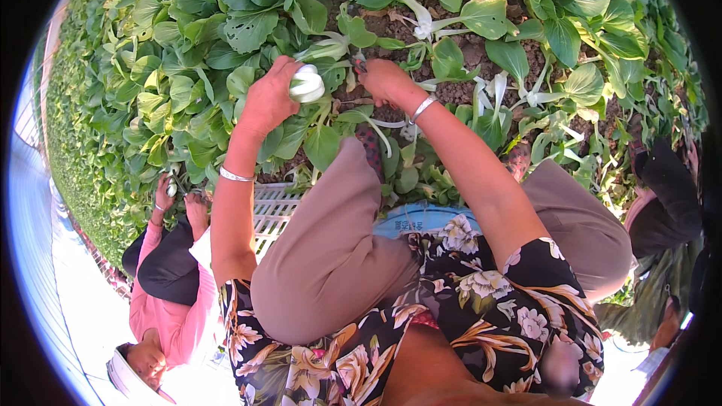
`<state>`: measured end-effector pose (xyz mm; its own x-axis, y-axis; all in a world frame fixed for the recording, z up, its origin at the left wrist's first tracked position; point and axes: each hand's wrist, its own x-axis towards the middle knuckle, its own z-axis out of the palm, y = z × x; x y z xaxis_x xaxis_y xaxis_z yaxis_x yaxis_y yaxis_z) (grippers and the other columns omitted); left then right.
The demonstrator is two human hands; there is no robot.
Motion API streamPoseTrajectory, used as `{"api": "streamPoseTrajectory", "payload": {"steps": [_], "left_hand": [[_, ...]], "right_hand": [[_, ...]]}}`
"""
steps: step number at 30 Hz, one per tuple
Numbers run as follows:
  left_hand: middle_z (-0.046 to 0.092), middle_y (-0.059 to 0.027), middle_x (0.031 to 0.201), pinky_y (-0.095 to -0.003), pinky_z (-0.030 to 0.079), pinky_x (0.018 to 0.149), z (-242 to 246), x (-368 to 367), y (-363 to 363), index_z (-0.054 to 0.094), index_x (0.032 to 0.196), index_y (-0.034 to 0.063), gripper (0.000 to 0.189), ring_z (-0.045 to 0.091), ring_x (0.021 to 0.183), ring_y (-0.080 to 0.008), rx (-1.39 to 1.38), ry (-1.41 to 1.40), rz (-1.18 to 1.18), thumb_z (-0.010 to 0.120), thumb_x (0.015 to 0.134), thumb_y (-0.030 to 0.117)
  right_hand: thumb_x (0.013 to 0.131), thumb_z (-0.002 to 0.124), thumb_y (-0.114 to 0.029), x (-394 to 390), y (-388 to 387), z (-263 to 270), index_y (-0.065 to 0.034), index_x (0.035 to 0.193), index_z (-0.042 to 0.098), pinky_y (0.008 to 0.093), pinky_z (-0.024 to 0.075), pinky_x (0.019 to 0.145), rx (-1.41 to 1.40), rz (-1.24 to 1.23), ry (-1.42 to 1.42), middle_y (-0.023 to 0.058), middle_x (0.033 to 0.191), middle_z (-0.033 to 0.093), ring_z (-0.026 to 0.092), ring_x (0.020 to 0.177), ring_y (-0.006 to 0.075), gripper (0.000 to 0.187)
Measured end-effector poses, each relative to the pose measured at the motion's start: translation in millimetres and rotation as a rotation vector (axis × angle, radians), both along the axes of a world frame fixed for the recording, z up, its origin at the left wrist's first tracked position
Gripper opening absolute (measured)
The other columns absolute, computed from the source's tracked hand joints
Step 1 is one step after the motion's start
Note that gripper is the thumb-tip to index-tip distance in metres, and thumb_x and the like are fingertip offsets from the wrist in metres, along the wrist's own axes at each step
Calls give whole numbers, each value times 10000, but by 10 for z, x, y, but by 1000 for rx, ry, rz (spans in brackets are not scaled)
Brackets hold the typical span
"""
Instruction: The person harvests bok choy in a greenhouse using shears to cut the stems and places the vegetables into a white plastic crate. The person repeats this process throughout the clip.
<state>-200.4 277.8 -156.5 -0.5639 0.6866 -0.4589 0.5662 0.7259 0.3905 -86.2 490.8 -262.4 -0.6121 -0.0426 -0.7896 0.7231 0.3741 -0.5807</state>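
My left hand (271, 96) is closed around a head of bok choy (307, 84), its white base pointing right and its leaves mostly hidden behind the hand. To the right, my right hand (386, 83) grips a small cutting tool (360, 63) with a dark and reddish handle; its exact kind is unclear. A loose bok choy plant (333, 48) lies just above, between the two hands. Trimmed leaves with white stalks (431, 27) lie on the brown soil (389, 28) beyond and right of my right hand.
Dense bok choy rows (169, 56) fill the left and top. A white plastic crate (273, 208) stands beside my knee, and a blue seat-like object (423, 219) is beneath me. One co-worker (169, 310) in pink crouches at left; another person's dark-clothed leg (668, 203) shows at right.
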Motion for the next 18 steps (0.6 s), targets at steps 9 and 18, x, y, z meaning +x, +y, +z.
{"api": "streamPoseTrajectory", "payload": {"steps": [9,18], "left_hand": [[586,-74,1317,-443,560,850,1432,227,289,586,1274,146,709,657,1015,-363,191,129,-167,784,615,-24],[564,-116,1357,-410,529,794,2630,737,782,603,1280,64,577,633,891,-300,306,581,-613,669,712,-12]], "right_hand": [[891,747,-233,527,790,803,-38,1120,626,269,493,508,-532,-731,222,98,881,730,621,556,131,325],[920,755,-233,515,1115,2126,-54,1296,603,237,536,539,-1125,-843,456,54,953,696,665,684,104,444]]}}
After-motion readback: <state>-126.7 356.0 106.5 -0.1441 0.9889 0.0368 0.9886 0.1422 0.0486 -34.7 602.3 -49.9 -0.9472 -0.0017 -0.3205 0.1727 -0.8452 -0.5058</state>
